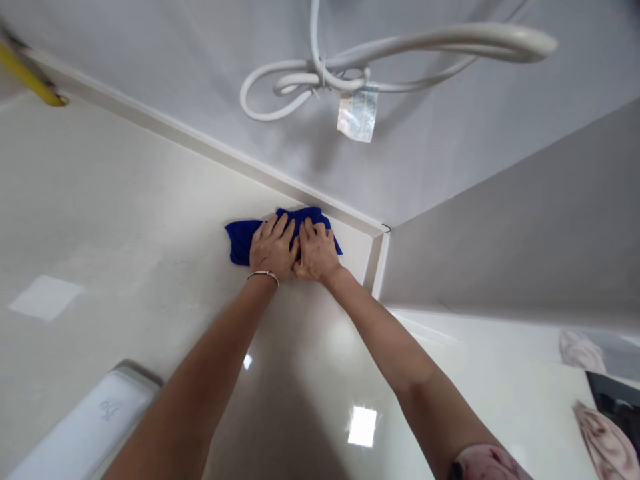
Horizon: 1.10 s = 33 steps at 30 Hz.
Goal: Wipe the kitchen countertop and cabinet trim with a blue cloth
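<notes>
Fingers (pixel 270 228) of both hands are spreading apart and pressing down on a bunched blue microfibre cloth (pixel 313 217), not closing around it, as I am reading the head view. The left hand (pixel 273 250) is lying on the cloth's left half and the right hand (pixel 316 253) on its right half, with their thumb sides touching at the middle. A thin metal bangle (pixel 263 275) is circling the left wrist. A pink patterned sleeve (pixel 485 465) is covering the right upper arm at the lower edge of the view.

I am logging the cloth on a glossy cream panel (pixel 125 200), in the corner where that panel is meeting a cream trim strip (pixel 200 138). Its upper edge is touching or just beside the strip; I cannot tell which. Beyond the strip, a grey panel (pixel 225 73) is carrying a looped white cable (pixel 450 35) with a paper tag (pixel 357 113) hanging from it. A second grey panel (pixel 500 213) is standing at the right. A yellow rod (pixel 27 77) is entering at the upper left, and a white box with faint lettering (pixel 85 430) is lying at the lower left, near the left forearm. Pink patterned fabric (pixel 607 443) is showing at the lower right, beside a dark object (pixel 615 400).
</notes>
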### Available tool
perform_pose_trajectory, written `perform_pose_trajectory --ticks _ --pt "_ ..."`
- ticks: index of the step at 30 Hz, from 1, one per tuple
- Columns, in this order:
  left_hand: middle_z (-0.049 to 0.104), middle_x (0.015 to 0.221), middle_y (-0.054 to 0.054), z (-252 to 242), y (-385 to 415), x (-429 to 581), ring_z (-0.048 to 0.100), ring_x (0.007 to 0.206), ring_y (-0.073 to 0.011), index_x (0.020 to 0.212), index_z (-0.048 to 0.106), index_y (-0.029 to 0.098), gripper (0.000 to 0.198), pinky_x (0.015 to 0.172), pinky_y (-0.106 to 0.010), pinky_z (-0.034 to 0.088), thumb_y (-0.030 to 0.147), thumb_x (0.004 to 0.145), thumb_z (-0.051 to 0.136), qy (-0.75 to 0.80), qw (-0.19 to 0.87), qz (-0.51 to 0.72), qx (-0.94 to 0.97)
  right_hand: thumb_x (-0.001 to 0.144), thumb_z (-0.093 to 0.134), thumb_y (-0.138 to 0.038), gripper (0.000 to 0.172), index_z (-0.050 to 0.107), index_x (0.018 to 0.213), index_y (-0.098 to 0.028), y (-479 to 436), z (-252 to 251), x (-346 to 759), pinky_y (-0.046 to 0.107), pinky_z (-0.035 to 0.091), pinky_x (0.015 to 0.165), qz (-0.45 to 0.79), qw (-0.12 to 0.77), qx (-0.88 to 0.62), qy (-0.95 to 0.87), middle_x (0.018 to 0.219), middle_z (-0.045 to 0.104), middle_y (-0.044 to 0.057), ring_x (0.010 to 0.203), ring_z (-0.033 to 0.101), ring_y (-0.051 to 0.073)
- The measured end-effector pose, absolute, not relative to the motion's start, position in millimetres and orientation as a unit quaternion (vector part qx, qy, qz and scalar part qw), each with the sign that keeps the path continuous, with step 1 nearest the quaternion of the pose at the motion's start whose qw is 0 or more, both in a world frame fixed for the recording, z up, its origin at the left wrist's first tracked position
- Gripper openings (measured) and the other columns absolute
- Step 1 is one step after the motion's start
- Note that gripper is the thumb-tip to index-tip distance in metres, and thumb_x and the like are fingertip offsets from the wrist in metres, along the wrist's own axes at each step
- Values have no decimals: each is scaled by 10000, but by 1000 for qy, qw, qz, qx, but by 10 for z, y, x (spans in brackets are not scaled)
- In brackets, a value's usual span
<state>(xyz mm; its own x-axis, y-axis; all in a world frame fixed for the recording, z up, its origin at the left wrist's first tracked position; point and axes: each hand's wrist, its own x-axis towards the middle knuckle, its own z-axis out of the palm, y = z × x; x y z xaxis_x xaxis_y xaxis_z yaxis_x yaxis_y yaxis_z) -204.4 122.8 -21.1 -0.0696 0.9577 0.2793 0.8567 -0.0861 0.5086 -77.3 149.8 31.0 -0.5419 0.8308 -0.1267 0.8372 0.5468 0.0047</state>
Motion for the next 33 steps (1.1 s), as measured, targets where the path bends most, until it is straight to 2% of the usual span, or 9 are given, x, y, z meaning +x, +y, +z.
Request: perform_pose_trajectory --ticks 3,7,11,20,28,33 --pt "548 1553 -133 -216 1446 -2096 429 1482 -334 1462 607 192 513 1232 -577 309 340 1014 407 676 93 296 668 818 613 -337 819 373 1515 22 1708 276 -835 514 402 1006 -15 57 468 882 1570 385 259 1236 386 387" --pt "511 1589 -113 -240 1645 -2148 381 1516 -319 1481 590 206 534 1265 -562 265 352 997 418 681 84 291 667 865 562 -320 686 431 1459 -4 1862 251 -898 511 429 989 6 54 471 880 1495 437 259 1232 401 380" --pt "478 1614 -115 -229 1515 -2149 366 1532 -309 1505 559 175 560 1278 -532 252 360 1002 397 679 72 265 681 871 571 -347 744 389 1508 -8 1691 259 -889 513 450 992 -2 35 496 867 1481 446 239 1225 414 375" --pt "446 1631 -131 -145 229 -1830 379 1529 -333 1507 561 159 560 1270 -514 290 322 981 457 664 53 214 715 802 618 -362 850 391 1542 -11 337 208 -406 524 444 994 -72 -4 502 862 1465 470 234 1192 431 372" --pt "414 1651 -120 -228 -1281 -1232 356 1545 -318 1535 525 193 572 1255 -500 330 328 981 494 630 50 193 750 778 606 -339 815 460 1499 11 -1262 -22 418 543 447 1026 -88 -65 484 868 1444 505 257 1167 476 380" --pt "392 1667 -112 -298 -1797 -1044 336 1554 -313 1557 489 215 606 1248 -502 340 349 968 535 611 41 195 766 828 560 -309 744 456 1490 13 -1812 -247 736 619 405 1112 -54 -135 451 881 1484 473 286 1332 426 424"
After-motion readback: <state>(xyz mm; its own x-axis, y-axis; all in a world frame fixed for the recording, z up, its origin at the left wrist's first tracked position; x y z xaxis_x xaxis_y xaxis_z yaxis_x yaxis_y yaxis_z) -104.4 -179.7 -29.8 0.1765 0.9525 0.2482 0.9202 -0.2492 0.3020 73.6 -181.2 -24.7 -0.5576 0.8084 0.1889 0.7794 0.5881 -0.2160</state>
